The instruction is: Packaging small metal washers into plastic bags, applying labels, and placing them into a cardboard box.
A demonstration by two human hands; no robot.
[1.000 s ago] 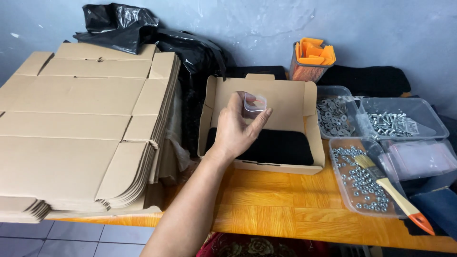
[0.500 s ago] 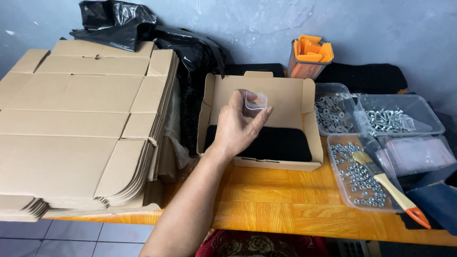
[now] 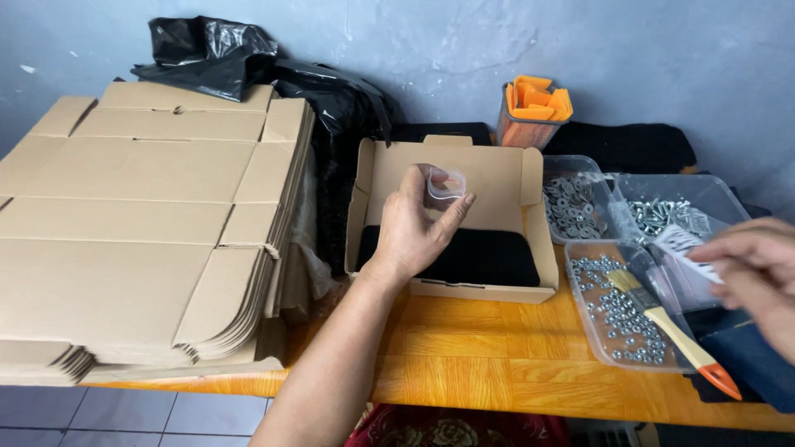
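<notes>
Here, the left hand (image 3: 414, 232) pinches a small clear plastic bag (image 3: 445, 184) above an open cardboard box (image 3: 497, 178) with a black pad (image 3: 472, 255) inside. At three o'clock, the blurred right hand (image 3: 758, 273) grips a white packet (image 3: 683, 247) over clear tubs of washers (image 3: 571, 207), screws (image 3: 662, 213) and nuts (image 3: 613, 302). A brush (image 3: 667, 327) lies across the nut tub. The light pinch looks slippery; a low wrist could tip a tub off the table (image 3: 497, 372).

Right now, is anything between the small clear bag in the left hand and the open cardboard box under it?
Nothing visible. The left hand holds the small clear bag above the open cardboard box, whose black lining lies uncovered below. The right hand is off to the side, over the trays of metal parts.
</notes>
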